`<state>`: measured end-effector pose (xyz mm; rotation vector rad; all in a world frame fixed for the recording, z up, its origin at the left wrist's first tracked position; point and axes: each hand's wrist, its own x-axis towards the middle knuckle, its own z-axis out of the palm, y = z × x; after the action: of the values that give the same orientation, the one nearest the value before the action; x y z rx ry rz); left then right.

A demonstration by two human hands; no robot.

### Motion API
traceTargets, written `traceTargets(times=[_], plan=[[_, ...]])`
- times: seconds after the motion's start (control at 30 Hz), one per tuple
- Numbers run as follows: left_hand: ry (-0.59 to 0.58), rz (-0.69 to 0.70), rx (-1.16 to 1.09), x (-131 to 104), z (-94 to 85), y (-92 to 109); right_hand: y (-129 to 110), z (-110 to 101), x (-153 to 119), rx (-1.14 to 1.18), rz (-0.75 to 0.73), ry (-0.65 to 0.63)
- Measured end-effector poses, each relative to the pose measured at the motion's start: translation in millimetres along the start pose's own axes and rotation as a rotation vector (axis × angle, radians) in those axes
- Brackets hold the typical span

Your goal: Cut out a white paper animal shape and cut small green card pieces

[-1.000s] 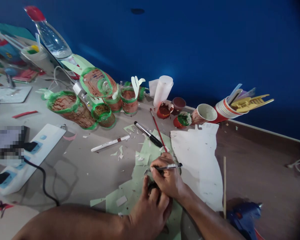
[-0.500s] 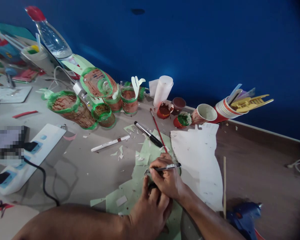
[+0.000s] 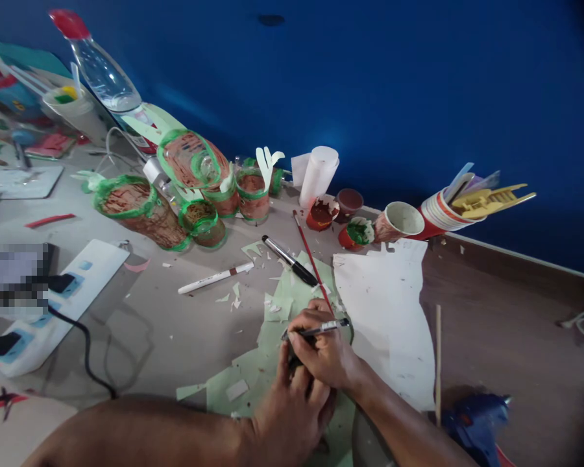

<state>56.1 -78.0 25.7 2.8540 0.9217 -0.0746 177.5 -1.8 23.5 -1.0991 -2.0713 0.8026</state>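
Observation:
Near the bottom middle, my right hand [image 3: 321,344] is closed round a pen [image 3: 318,329] with a clear barrel and black end. Its point is down at the left, close to my left index fingertip. My left hand [image 3: 294,412] rests on pale green paper [image 3: 246,370], its fingers apart and bent a little, the index stretched towards the pen point. Something dark shows between the two hands, but I cannot make out what it is. Just beyond them lie a black and silver marker [image 3: 289,261] and a thin red paintbrush [image 3: 312,259].
A white marker [image 3: 215,279] and paper scraps lie left of the green paper. White paper [image 3: 382,311] lies right, beside a wooden stick [image 3: 438,366] and blue glue gun [image 3: 477,418]. Painted containers [image 3: 141,211] and a paper roll [image 3: 318,175] stand behind; a power strip [image 3: 97,259] is left.
My right hand and the pen have shifted very slightly left, with the pen's black end moving a little. My left hand stays in place.

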Motion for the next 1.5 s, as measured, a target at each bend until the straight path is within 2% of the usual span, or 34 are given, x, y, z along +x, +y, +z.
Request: traceTargets(times=[0.27,0.43,0.97,1.27,1.5], plan=[[0.059,-0.011,0.006,0,0.1,0,2,2,-1,-0.001,-0.035,-0.007],[0.019,0.005,0.001,0,-0.8,-1,2,2,-1,0.015,-0.042,-0.019],[-0.001,0.005,-0.022,0,-2.1,-2,3,2,-2,0.034,-0.074,-0.011],[-0.023,0.024,0.007,1,0.5,1,1,-8,2,0.069,0.012,0.146],[-0.053,0.032,0.008,0,-2.3,-1,1,-5,1,0.038,0.038,0.141]])
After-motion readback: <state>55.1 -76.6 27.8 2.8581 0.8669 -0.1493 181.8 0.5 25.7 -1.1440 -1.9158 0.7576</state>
